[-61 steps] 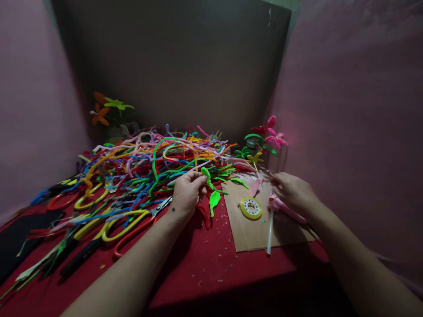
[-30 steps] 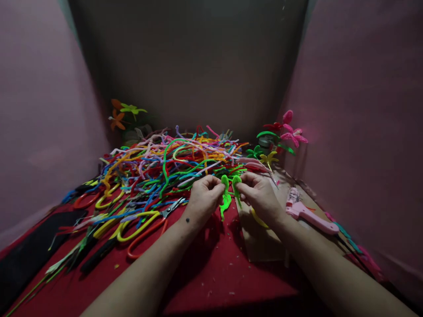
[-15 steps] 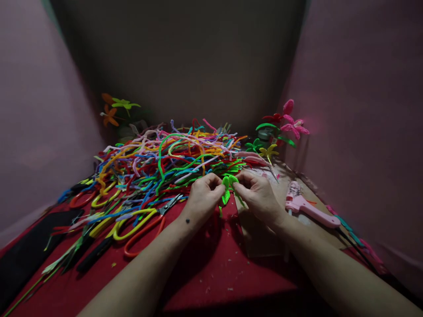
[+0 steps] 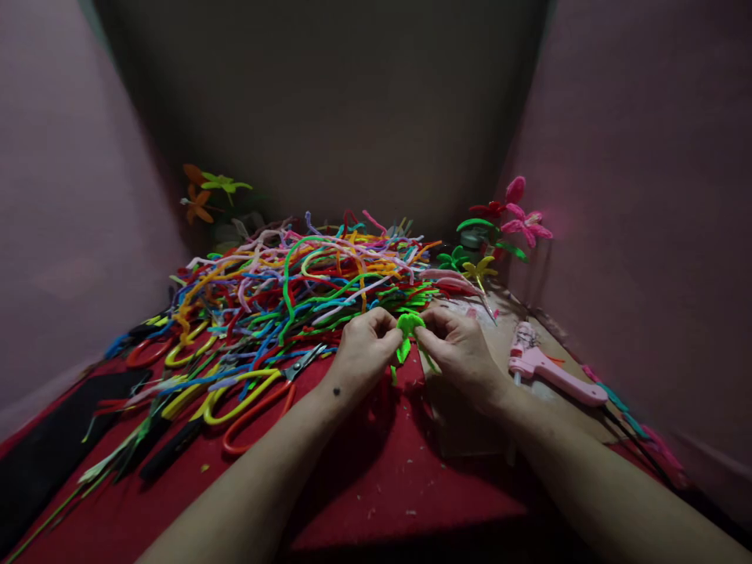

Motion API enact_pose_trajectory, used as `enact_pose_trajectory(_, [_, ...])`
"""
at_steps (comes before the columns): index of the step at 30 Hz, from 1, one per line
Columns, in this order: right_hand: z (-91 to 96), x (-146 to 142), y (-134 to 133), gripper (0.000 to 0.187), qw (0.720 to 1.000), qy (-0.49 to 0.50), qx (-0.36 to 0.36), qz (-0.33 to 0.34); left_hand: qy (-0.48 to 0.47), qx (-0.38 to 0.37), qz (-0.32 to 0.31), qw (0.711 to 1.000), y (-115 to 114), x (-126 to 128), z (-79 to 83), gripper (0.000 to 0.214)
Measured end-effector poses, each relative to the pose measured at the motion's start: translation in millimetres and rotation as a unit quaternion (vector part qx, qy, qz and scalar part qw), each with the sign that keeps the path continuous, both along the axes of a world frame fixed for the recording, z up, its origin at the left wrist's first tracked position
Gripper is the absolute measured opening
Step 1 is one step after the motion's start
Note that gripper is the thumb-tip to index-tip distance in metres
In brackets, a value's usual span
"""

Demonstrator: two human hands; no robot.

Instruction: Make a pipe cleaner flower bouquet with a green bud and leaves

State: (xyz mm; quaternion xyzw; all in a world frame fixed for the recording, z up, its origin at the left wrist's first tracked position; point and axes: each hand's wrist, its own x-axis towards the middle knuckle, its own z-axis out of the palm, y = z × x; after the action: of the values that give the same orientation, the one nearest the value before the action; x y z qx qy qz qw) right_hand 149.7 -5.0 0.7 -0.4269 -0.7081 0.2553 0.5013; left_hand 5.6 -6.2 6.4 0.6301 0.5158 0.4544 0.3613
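Observation:
Between my two hands is a bright green pipe-cleaner piece (image 4: 407, 329), bent into leaf-like loops with a loose end hanging below. My left hand (image 4: 370, 345) pinches its left side between thumb and fingers. On the other side, my right hand (image 4: 457, 346) grips it the same way, fingers curled. Both hands are above the red cloth (image 4: 376, 478), just in front of a big heap of multicoloured pipe cleaners (image 4: 305, 274). Part of the green piece is covered by my fingertips.
Red- and yellow-handled scissors (image 4: 258, 407) lie left of my left forearm. A pink glue gun (image 4: 555, 376) rests on a board (image 4: 470, 431) at the right. Pipe-cleaner flowers (image 4: 526, 223) stand at back right, others (image 4: 220, 184) at back left. A black item (image 4: 70, 415) lies far left.
The loops of the green piece sit closer together at the top and look more rounded. My hands have barely moved; the whole view has shifted very slightly.

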Motion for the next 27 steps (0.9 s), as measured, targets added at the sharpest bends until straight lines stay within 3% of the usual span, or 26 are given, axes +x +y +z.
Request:
enact_pose_trajectory(10, [-2.6,0.6,-0.3,0.011,1.0,0.008,-0.016,0.0,-0.003,0.007,0.0,1.0,-1.3,2.0,0.2,0.007])
enact_pose_trajectory(27, [-1.1,-0.2,-0.4,0.022,0.999,-0.036,0.031,0.001,-0.013,-0.01,0.003,1.0,-1.1,2.7,-3.8,0.009])
